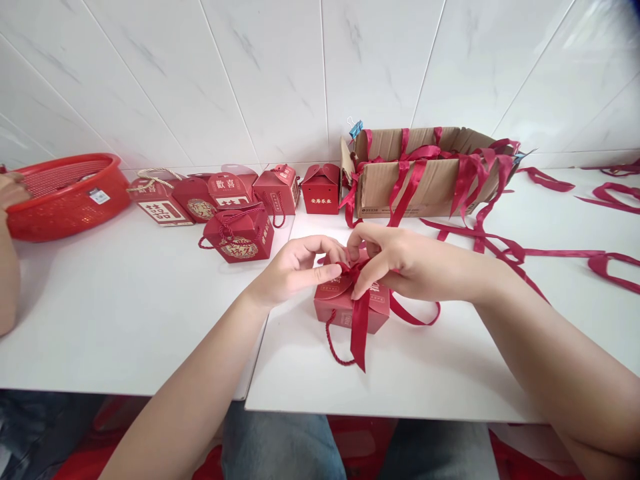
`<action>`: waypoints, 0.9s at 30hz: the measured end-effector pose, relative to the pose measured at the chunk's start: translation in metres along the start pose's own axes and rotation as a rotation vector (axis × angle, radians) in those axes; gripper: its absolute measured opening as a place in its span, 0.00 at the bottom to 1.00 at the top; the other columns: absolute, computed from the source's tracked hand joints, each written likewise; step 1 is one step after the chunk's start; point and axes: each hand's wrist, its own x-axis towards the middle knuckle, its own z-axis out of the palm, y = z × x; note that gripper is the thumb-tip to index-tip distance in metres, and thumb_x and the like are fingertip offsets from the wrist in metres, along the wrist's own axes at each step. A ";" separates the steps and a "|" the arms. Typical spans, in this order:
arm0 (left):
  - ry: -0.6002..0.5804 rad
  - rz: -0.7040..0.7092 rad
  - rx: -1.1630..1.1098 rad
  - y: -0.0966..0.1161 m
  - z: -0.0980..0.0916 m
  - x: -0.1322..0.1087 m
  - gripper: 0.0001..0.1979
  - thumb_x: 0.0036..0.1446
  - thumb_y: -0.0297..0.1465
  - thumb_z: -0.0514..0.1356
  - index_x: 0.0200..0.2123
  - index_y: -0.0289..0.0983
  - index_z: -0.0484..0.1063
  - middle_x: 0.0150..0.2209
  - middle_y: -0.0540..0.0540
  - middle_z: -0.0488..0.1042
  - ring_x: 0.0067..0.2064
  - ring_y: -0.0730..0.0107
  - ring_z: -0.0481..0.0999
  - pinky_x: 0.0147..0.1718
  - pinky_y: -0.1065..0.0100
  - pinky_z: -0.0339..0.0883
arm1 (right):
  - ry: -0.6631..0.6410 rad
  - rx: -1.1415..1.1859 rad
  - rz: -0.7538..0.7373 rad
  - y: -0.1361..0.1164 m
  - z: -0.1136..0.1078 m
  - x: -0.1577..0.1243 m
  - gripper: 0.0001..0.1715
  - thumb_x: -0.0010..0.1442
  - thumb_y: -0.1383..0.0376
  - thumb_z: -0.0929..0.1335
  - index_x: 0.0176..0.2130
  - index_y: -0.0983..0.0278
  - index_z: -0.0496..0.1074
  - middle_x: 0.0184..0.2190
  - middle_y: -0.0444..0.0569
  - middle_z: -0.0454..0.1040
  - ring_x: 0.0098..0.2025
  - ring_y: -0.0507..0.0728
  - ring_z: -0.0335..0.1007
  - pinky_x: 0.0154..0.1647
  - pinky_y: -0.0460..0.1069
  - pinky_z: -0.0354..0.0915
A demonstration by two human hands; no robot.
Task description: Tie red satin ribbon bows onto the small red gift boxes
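A small red gift box (345, 312) stands on the white table (125, 320) in front of me. A dark red ribbon (360, 327) is gathered on its top, with one tail hanging down the front and a loop trailing to the right. My left hand (295, 267) pinches the ribbon at the box top from the left. My right hand (395, 260) pinches the same ribbon from the right, fingers bent over the knot. A red cord handle (333, 347) hangs at the box's front left.
Several finished red gift boxes (240, 233) stand in a row toward the wall. A cardboard box (430, 173) draped with red ribbons sits behind, loose ribbons (550, 253) to the right. A red plastic basket (65, 193) is at far left, with another person's hand (10, 190) on it.
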 end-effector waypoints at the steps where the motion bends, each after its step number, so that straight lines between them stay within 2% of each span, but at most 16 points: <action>1: 0.007 -0.006 -0.026 0.000 0.000 0.000 0.04 0.56 0.30 0.61 0.30 0.36 0.68 0.33 0.47 0.68 0.43 0.64 0.69 0.42 0.63 0.63 | -0.001 0.001 0.000 0.000 0.000 0.000 0.26 0.55 0.81 0.63 0.38 0.55 0.79 0.41 0.49 0.63 0.38 0.52 0.66 0.35 0.46 0.66; 6: 0.035 -0.054 -0.088 -0.001 0.000 -0.002 0.06 0.55 0.29 0.61 0.29 0.36 0.66 0.33 0.48 0.66 0.40 0.67 0.67 0.38 0.67 0.62 | 0.004 0.003 -0.003 -0.002 -0.001 0.000 0.25 0.56 0.81 0.63 0.37 0.55 0.79 0.41 0.49 0.63 0.37 0.51 0.66 0.33 0.45 0.66; 12: 0.067 -0.081 -0.119 -0.003 0.001 -0.003 0.06 0.55 0.24 0.58 0.37 0.38 0.67 0.35 0.48 0.66 0.39 0.71 0.67 0.36 0.71 0.62 | 0.044 0.024 -0.025 -0.002 -0.004 -0.001 0.23 0.56 0.81 0.63 0.36 0.57 0.79 0.43 0.49 0.63 0.38 0.51 0.67 0.34 0.45 0.65; 16: 0.073 -0.073 -0.118 -0.005 -0.001 -0.002 0.06 0.56 0.22 0.56 0.37 0.37 0.68 0.35 0.48 0.68 0.38 0.72 0.68 0.37 0.70 0.63 | 0.091 0.138 -0.055 0.002 -0.006 -0.002 0.20 0.57 0.77 0.64 0.43 0.57 0.76 0.43 0.49 0.64 0.38 0.50 0.66 0.36 0.46 0.67; 20: 0.096 -0.048 -0.125 -0.003 0.002 -0.001 0.03 0.58 0.26 0.57 0.36 0.37 0.69 0.34 0.49 0.69 0.37 0.73 0.69 0.37 0.71 0.63 | 0.108 0.246 -0.047 0.005 -0.008 0.000 0.20 0.57 0.73 0.66 0.48 0.57 0.72 0.41 0.48 0.67 0.41 0.52 0.66 0.40 0.49 0.67; 27: 0.139 -0.033 -0.008 0.001 0.004 -0.001 0.05 0.56 0.29 0.62 0.36 0.36 0.69 0.33 0.49 0.68 0.37 0.72 0.68 0.36 0.71 0.63 | 0.136 0.272 0.019 0.004 -0.010 0.001 0.18 0.57 0.73 0.65 0.46 0.58 0.73 0.40 0.47 0.71 0.40 0.53 0.68 0.39 0.48 0.67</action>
